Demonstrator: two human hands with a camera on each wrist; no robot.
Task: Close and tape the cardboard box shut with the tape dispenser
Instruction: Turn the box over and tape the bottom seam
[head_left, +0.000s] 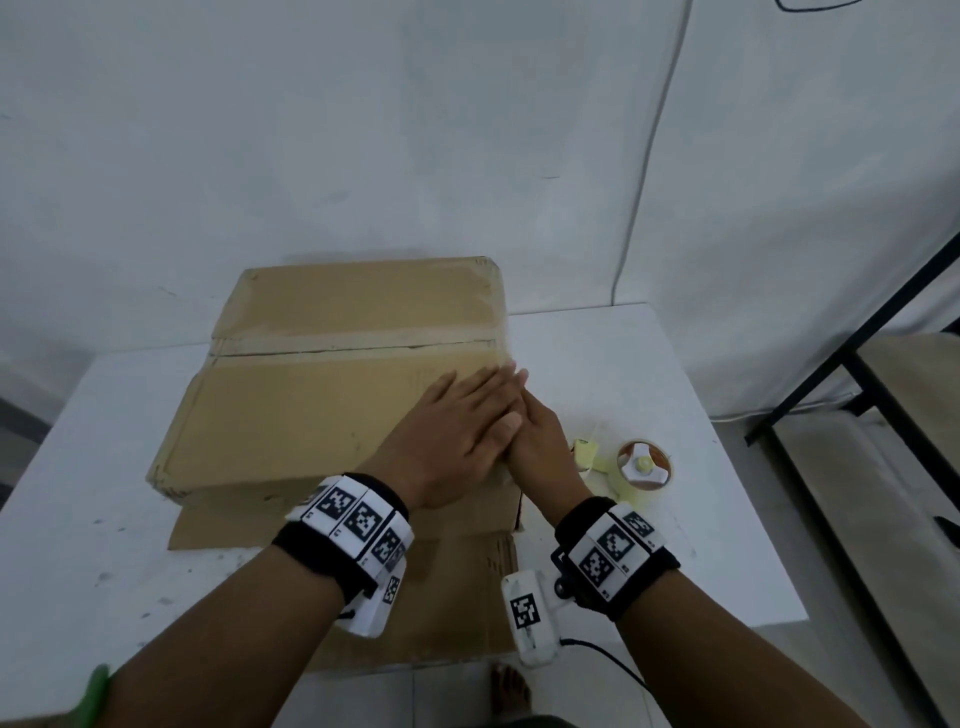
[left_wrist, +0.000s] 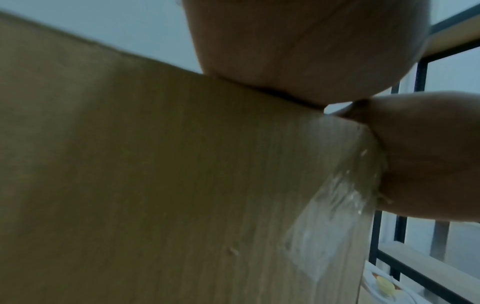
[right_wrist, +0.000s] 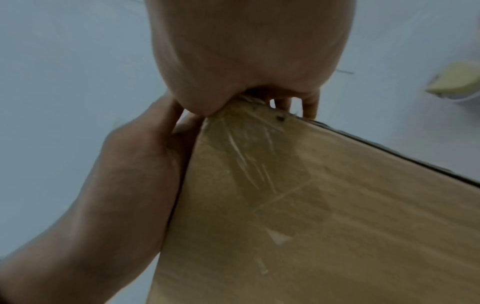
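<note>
Cardboard box (head_left: 332, 384) lies closed on the white tabletop (head_left: 613, 364), toward its left edge; left hand (head_left: 457, 441) presses flat, fingers straight, on the box top at its right edge; right hand (head_left: 540, 441) lies flat against the box's right side over clear tape (right_wrist: 249, 156); tape dispenser (head_left: 641, 467) rests near the tabletop's right edge.

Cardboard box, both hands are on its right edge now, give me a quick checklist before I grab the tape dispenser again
1. Flaps closed: ok, the cardboard box lies shut, seam narrow.
2. Left hand flat on top: ok.
3. Right hand pressing the right side: ok.
4. Clear tape stuck down at the corner: not ok, wrinkled.
5. Tape along the whole seam: cannot tell.
6. Tape dispenser within reach: ok, on the table right of the box.
</note>
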